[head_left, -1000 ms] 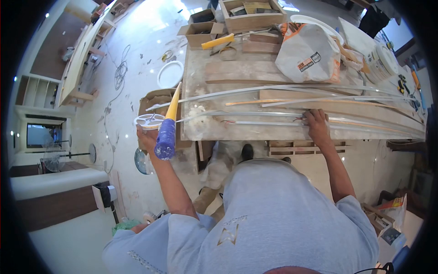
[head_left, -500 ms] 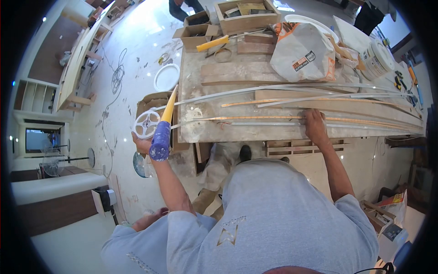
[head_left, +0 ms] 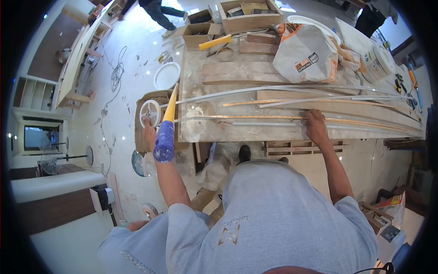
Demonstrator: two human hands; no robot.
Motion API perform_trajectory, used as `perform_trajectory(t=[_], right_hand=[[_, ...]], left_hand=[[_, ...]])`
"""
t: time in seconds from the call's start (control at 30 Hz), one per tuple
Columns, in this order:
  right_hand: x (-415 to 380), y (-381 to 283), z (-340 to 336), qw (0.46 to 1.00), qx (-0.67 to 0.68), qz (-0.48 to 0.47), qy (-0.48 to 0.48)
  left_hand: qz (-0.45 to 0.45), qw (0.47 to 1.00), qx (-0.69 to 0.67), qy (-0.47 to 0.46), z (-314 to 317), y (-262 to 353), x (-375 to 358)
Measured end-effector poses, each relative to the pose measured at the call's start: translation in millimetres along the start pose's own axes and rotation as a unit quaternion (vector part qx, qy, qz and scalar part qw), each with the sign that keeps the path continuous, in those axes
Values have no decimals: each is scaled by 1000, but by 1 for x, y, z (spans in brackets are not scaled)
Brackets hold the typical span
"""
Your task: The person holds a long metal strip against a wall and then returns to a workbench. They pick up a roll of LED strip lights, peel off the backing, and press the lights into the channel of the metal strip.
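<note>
My left hand (head_left: pixel 149 135) is at the left end of the worktable, its fingers closed on the lower edge of a white spoked reel (head_left: pixel 150 112) over an open cardboard box (head_left: pixel 141 99). A thin LED strip (head_left: pixel 255 117) runs across the table toward that side. Over the table's front part, my right hand (head_left: pixel 315 125) pinches the strip; its fingertips are partly hidden. A pale narrow channel (head_left: pixel 273 123) lies just in front of the strip. A yellow cone with a blue-purple, spattered base (head_left: pixel 164 145) stands out in front of my left forearm.
More long strips (head_left: pixel 310 101), wooden boards (head_left: pixel 232 73), a crumpled white bag (head_left: pixel 303 52) and a bucket (head_left: pixel 379 61) lie on the worktable (head_left: pixel 194 130). A white lid (head_left: pixel 167 76) and coiled cable (head_left: pixel 117 75) are on the floor. Another person's arm (head_left: pixel 137 225) is close at my left.
My left hand and the reel have shifted slightly right and up, over the box. My right hand stays on the strip. A person at the back has stepped further into view.
</note>
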State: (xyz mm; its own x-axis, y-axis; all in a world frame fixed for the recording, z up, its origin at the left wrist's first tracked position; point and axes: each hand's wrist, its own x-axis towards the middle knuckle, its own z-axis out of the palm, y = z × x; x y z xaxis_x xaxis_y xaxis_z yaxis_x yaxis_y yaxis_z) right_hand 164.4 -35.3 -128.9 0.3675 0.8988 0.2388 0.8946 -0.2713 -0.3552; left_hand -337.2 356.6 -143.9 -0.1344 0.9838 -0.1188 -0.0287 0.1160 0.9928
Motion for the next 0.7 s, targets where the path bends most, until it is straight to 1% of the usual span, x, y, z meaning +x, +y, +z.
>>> perform_trajectory(t=[0.03, 0.07, 0.1, 0.13, 0.17, 0.33, 0.5, 0.53, 0.57, 0.6, 0.63, 0.67, 0.7], right_hand=[[1, -2, -1, 1000, 2, -3, 0], [1, -4, -2, 1000, 4, -6, -1], [1, -5, -2, 1000, 4, -6, -1], [1, -6, -2, 1000, -2, -3, 8], [1, -8, -3, 1000, -7, 1, 16], [1, -15, -4, 1000, -11, 9, 28], [2, -11, -3, 1000, -4, 4, 19], [3, -12, -3, 999, 5, -11, 44], [3, -14, -3, 997, 14, -24, 69], [1, -10, 10, 997, 43, -35, 53], [-3, 8, 23, 997, 50, -31, 50], [-7, 20, 37, 995, 55, -53, 67], [-14, 34, 52, 996, 39, -73, 39]], left_hand=[[-81, 993, -70, 46, 8, 7, -4], [-81, 993, -71, 45, 9, 5, -4], [-51, 995, 83, 38, 10, 1, -5], [-19, 972, 234, 31, 10, -2, -5], [0, 968, 247, 36, 12, -7, -4], [35, 975, 219, 37, 25, -1, -15], [77, 963, 255, 30, 30, 3, -22], [90, 958, 269, 29, 31, 4, -23], [112, 949, 293, 31, 27, 7, -26], [143, 937, 319, 24, 32, 7, -24], [174, 924, 339, 11, 41, 9, -23], [202, 915, 350, -8, 55, 12, -23], [231, 904, 358, -27, 64, 16, -26]])
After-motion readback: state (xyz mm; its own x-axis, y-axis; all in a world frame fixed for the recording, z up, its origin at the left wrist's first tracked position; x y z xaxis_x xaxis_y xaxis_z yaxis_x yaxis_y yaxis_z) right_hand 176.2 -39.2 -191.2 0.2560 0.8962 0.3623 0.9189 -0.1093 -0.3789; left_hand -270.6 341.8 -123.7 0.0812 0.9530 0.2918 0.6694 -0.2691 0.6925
